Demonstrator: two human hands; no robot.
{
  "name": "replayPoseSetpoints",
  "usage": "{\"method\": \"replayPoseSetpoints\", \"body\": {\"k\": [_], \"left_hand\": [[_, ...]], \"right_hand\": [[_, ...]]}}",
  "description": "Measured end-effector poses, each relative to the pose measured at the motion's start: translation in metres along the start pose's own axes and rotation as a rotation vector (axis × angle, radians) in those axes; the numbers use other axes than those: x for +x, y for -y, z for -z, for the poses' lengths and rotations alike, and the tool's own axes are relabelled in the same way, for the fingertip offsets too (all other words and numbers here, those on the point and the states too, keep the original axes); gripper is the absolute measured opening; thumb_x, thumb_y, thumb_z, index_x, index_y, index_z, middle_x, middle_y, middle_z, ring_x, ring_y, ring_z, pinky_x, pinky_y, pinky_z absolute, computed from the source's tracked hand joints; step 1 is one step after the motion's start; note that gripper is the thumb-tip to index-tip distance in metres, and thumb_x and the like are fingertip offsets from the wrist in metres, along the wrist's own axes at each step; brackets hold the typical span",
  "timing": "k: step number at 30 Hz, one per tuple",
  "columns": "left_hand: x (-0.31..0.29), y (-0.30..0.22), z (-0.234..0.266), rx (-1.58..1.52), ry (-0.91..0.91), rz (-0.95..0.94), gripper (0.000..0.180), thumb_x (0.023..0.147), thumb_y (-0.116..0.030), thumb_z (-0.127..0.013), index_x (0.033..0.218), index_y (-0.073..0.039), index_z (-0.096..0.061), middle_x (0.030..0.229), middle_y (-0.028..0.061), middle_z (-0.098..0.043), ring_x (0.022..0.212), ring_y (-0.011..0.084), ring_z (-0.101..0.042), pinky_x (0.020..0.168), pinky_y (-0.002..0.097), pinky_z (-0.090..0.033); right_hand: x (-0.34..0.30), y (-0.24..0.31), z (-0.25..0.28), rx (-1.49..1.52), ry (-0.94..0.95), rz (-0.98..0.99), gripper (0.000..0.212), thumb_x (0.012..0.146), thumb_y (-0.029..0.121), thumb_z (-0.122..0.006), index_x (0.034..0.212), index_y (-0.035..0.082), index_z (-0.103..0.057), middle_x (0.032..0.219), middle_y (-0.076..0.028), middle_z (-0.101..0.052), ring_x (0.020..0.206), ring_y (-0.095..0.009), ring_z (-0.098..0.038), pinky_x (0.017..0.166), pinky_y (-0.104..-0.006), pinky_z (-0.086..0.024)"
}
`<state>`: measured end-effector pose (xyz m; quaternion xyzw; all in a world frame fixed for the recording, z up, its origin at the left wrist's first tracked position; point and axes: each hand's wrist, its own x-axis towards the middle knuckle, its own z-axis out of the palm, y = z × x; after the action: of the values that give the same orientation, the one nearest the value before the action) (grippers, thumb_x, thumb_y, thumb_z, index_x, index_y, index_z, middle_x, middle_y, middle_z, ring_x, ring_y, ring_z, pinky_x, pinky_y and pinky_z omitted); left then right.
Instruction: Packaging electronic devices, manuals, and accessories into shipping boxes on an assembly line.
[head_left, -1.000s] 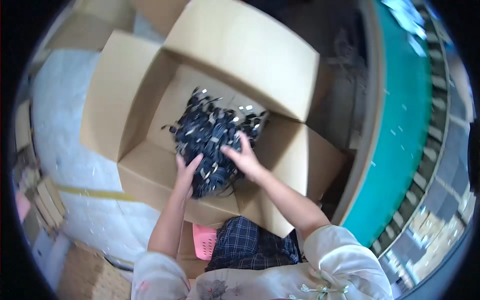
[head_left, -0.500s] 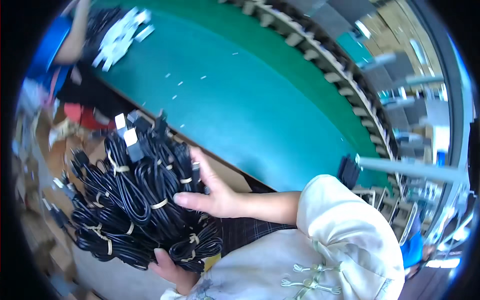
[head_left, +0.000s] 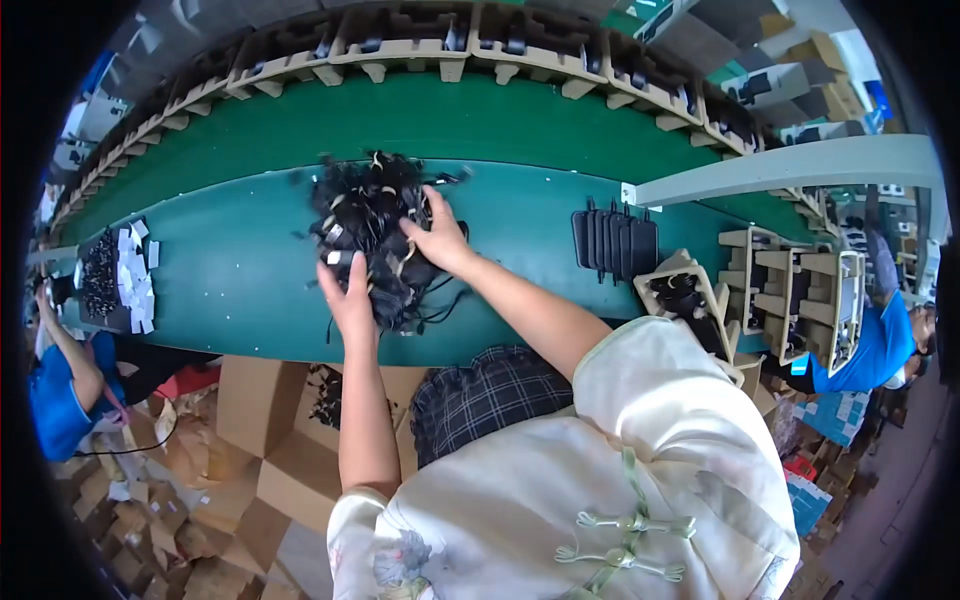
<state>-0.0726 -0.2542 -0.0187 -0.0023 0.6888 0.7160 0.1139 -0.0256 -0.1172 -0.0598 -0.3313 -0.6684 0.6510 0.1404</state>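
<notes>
Both hands press on a heap of bundled black cables [head_left: 375, 235] on the green table [head_left: 230, 265]: left hand [head_left: 348, 292] flat and open against its near side, right hand [head_left: 435, 235] open, fingers spread on top, keeping the pile together.

Pale short-sleeved blouse, knotted fastenings

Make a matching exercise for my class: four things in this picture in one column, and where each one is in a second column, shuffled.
Things
1. cable pile
2. left hand
3. black flat parts
4. boxes

Places
A. on the floor under the table's near edge
B. in a row on the table, right of the cables
C. mid table, under both hands
D. on the pile's near side

Pairs: 1-C, 2-D, 3-B, 4-A
</notes>
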Motion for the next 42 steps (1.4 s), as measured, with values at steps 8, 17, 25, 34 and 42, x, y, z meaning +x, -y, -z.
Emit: {"method": "replayPoseSetpoints", "body": {"k": [8,17,25,34,42], "left_hand": [[0.0,-0.033,-0.044,0.335,0.201,0.203,0.058,0.081,-0.018,-0.064,0.128,-0.001,-0.034,0.116,0.0116,-0.049,0.104,0.0174,-0.047,0.087,0.0293,-0.039],[-0.136,-0.063,-0.128,0.555,0.909,-0.3,0.089,0.069,-0.019,-0.074,0.136,-0.002,-0.018,0.137,0.0258,-0.021,0.125,0.0347,-0.029,0.102,0.0429,-0.026],[-0.221,-0.008,-0.225,0.314,1.677,0.748,0.089,0.081,-0.045,-0.058,0.14,-0.006,-0.005,0.142,0.0162,-0.015,0.13,0.0281,-0.022,0.104,0.0377,-0.022],[-0.196,0.031,-0.218,0.257,1.504,1.139,0.063,0.084,-0.034,-0.055,0.132,-0.003,-0.03,0.127,0.0142,-0.044,0.113,0.022,-0.045,0.096,0.0334,-0.036],[-0.207,0.029,-0.217,0.549,2.042,0.612,0.051,0.072,-0.011,-0.067,0.119,-0.004,-0.049,0.114,0.0104,-0.055,0.104,0.0185,-0.052,0.091,0.0321,-0.041]], "right_hand": [[-0.046,0.052,0.091,-0.869,-0.027,0.121,0.069,0.073,0.028,-0.067,0.13,0.011,-0.034,0.121,-0.017,-0.045,0.113,-0.03,-0.042,0.098,-0.0453,-0.03],[-0.229,0.162,0.3,-1.312,-0.123,0.141,0.063,0.066,0.03,-0.068,0.122,0.011,-0.046,0.125,-0.016,-0.041,0.116,-0.031,-0.039,0.098,-0.0496,-0.026],[-0.347,0.105,0.374,-0.851,-0.806,-0.382,0.057,0.069,0.021,-0.072,0.119,0.008,-0.046,0.12,-0.016,-0.045,0.11,-0.029,-0.045,0.095,-0.0381,-0.034],[-0.346,0.079,0.388,-0.029,-0.875,-0.45,0.046,0.075,0.013,-0.069,0.114,0.004,-0.047,0.103,-0.007,-0.053,0.096,-0.013,-0.05,0.085,-0.027,-0.041],[-0.356,0.089,0.389,0.051,-0.728,-0.564,0.041,0.075,0.008,-0.068,0.11,0.002,-0.049,0.095,-0.003,-0.056,0.089,-0.012,-0.052,0.082,-0.0247,-0.042]]}}
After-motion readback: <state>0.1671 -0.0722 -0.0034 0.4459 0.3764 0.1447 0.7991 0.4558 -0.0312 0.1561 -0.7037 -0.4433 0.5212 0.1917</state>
